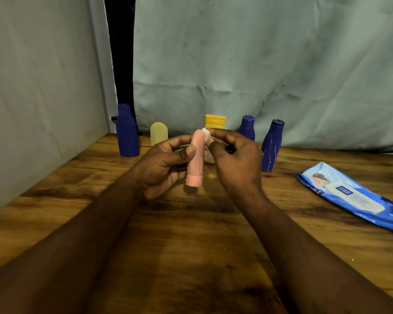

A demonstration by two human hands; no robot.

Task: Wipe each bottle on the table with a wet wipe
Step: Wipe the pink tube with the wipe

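Note:
My left hand (162,164) grips a small pink bottle (195,164), held cap down above the wooden table (191,234). My right hand (234,159) pinches a crumpled white wet wipe (206,133) against the bottle's upper right side. Behind my hands stand a tall dark blue bottle (127,131) at the left, a pale yellow bottle (158,133), a yellow-capped bottle (215,121) partly hidden by my fingers, and two more dark blue bottles (247,127) (271,146) at the right.
A blue pack of wet wipes (354,197) lies flat at the right of the table. Pale cloth hangs behind the bottles and a light panel closes off the left side, with a dark gap between them.

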